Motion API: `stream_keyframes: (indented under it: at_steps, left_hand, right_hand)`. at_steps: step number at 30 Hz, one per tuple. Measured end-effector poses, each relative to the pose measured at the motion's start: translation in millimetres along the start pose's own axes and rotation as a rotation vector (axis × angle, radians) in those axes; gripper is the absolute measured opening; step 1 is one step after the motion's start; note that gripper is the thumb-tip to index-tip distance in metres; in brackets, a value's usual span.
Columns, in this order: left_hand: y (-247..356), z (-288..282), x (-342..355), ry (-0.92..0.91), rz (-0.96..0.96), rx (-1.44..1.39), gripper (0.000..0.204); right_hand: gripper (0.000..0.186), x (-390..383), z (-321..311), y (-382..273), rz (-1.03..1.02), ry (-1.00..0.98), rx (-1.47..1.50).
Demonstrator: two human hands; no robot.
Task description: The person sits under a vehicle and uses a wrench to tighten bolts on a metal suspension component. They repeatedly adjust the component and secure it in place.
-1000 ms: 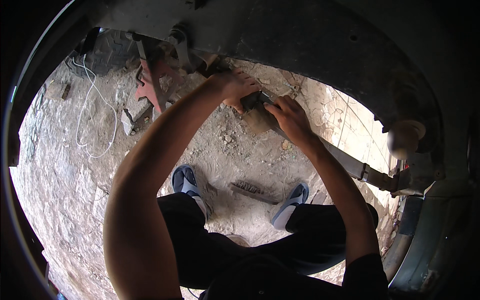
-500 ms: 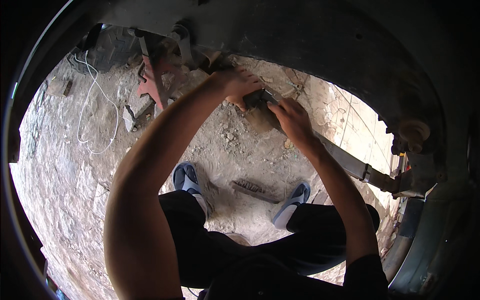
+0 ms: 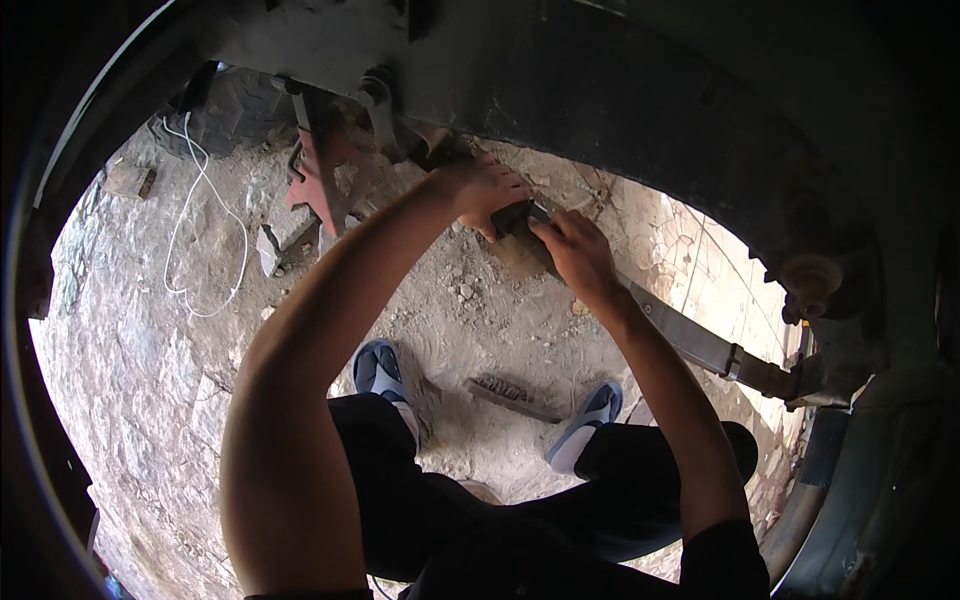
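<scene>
My left hand [image 3: 485, 193] curls over the top of a dark metal bar, fingers bent over its far side and thumb lower down. Just to its right, my right hand [image 3: 580, 250] is closed, with thumb and forefinger against a dark edge. Between the hands hangs a flat tan-brown piece [image 3: 522, 258], whose kind I cannot make out. The bar looks like a leaf spring [image 3: 690, 335] and runs down to the right, with a clamp [image 3: 735, 361] around it. What lies inside each grip is hidden by my fingers.
A dark vehicle frame [image 3: 600, 110] crosses overhead. Left of my hands stand a red jack stand [image 3: 318, 185] and a broken block [image 3: 285, 245]. A white cable [image 3: 172, 250] lies farther left. Between my sandalled feet lies a wire brush [image 3: 512, 396]; a tyre [image 3: 240, 105] sits at back left.
The whole view has shifted slightly, so things appear a little lower and farther right. The tan-brown piece was blurred before and is sharper now. Both hands keep nearly the same place on the bar.
</scene>
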State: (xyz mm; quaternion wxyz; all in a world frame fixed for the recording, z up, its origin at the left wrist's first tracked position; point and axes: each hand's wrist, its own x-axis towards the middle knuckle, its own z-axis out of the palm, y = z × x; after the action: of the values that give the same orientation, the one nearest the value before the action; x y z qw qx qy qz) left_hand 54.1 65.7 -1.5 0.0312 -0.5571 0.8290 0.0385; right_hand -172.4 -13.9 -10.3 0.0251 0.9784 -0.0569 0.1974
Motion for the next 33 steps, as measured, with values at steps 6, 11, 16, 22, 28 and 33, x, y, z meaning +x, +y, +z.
stream_keyframes:
  at_steps: [6, 11, 16, 22, 28, 33]
  left_hand:
    - [-3, 1, 2, -0.006, -0.022, -0.023, 0.101]
    - [2, -3, 1, -0.031, -0.041, -0.008, 0.098]
    - [-4, 2, -2, 0.004, -0.014, -0.058, 0.098]
    - [-4, 3, 5, 0.006, -0.012, -0.065, 0.099]
    - [-6, 5, -1, 0.037, -0.003, -0.087, 0.098]
    - [-5, -1, 4, -0.009, -0.012, -0.086, 0.099]
  right_hand:
    - [0.030, -6, -5, 2, -0.010, 0.001, -0.009]
    - [0.032, 2, 4, -4, 0.024, -0.003, -0.003]
    - [0.034, -19, 1, -1, 0.021, 0.018, -0.028]
    - [0.030, -18, 6, 2, 0.026, 0.110, 0.020]
    - [0.035, -29, 1, 0, 0.074, 0.021, 0.019]
    - [0.030, -27, 4, -1, 0.085, 0.096, 0.027]
